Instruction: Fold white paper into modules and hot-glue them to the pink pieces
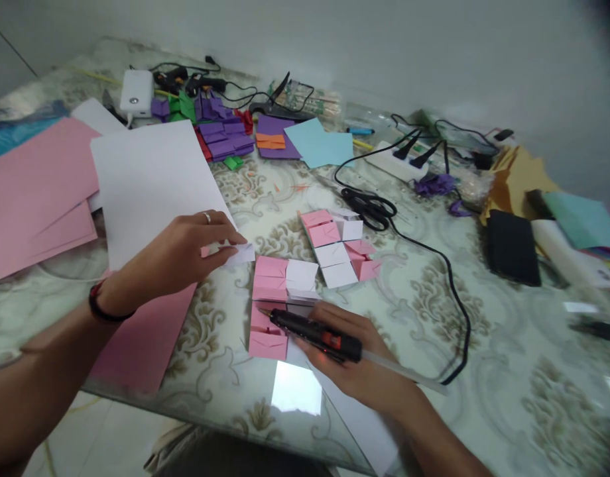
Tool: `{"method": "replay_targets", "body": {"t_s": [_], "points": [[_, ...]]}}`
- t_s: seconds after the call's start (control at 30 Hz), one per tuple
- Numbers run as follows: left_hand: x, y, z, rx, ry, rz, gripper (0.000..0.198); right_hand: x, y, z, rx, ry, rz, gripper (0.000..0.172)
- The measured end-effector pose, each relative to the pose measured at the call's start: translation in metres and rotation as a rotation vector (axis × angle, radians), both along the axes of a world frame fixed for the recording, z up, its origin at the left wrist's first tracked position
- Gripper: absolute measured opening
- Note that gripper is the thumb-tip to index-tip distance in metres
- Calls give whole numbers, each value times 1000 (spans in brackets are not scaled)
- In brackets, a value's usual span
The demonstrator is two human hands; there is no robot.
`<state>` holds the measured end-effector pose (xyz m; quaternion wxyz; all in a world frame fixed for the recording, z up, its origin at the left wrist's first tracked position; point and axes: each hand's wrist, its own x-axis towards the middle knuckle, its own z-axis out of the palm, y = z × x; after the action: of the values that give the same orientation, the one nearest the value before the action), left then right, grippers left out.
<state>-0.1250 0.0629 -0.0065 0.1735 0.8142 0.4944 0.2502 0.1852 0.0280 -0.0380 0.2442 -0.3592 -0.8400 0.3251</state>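
My right hand (355,351) is wrapped round a black glue gun (317,333), with a clear glue stick poking out of its back. Its nozzle points left, over the pink squares of a pink and white folded-paper piece (271,285). Thumb and fingers of my left hand (200,242) pinch a small white folded paper (244,253), just left of that piece. A second folded-paper piece (329,255) in pink and white lies behind and to the right. Whether the nozzle touches the paper I cannot tell.
White sheets (150,179) and pink sheets (41,192) lie at the left. Black scissors (369,207) rest near a white power strip (397,161). The gun's black cord (451,278) loops across the right side. Purple folded papers (225,139) and a white power bank (136,93) are at the back.
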Motion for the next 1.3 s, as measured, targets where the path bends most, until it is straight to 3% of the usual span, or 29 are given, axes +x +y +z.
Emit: {"method": "replay_targets", "body": {"t_s": [0.1,0.33,0.5,0.63,0.7,0.8,0.97,1.03,1.1,1.17,1.3], "points": [[3,-3,5,66,-75,-32,14,5,2,5,0,35,-4,2],[8,-9,15,161,-140,-75,9,25,14,16,-46,12,-15,9],[8,-9,15,150,-136,-34,5,74,29,20,-100,-95,-264,23],[8,-8,12,176,-162,-47,9,121,40,27,164,-310,-717,30],[8,-9,11,182,-177,-37,10,141,41,27,286,-428,-754,24],[8,-11,9,173,-209,-19,9,166,41,14,373,-537,-739,30],[11,-13,10,123,-265,-11,9,196,45,-26,267,-551,-756,29],[11,-13,10,114,-270,-1,10,204,46,-30,256,-543,-739,35],[12,-13,10,90,-265,19,13,205,44,-19,238,-567,-702,39],[13,-13,10,51,-272,23,13,193,38,5,207,-598,-635,35],[19,-18,9,-19,-364,-112,9,118,19,52,233,-404,-544,23]]}}
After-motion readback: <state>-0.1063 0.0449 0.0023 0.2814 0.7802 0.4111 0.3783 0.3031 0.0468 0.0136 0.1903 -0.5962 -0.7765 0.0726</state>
